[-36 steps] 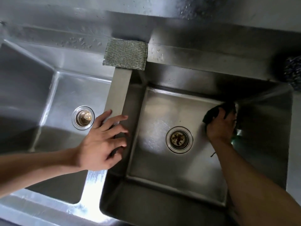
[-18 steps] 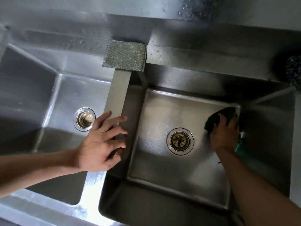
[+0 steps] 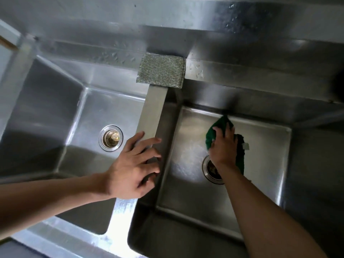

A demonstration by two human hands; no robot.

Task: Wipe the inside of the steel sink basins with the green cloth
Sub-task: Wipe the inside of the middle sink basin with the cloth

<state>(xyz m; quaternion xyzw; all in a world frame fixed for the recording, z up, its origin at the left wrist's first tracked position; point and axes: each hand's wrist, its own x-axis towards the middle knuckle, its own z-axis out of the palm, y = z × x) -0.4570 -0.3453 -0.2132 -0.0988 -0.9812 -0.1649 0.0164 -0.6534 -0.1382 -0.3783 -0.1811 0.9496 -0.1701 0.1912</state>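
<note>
Step in hand, by my reading: wiping the floor of the right basin (image 3: pixel 260 192). The right hand (image 3: pixel 224 148) presses the green cloth (image 3: pixel 218 125) flat against the steel, fingers spread over it, palm down; its grip is a loose press, not a fist. The drain (image 3: pixel 210 170) lies just below the grip, partly hidden by the wrist. The left hand (image 3: pixel 134 164) holds nothing, fingers open, resting on the divider (image 3: pixel 154 108) (a brace, probably). Next: sweep the cloth toward unwiped floor and walls; the left basin (image 3: pixel 55 118) remains.
</note>
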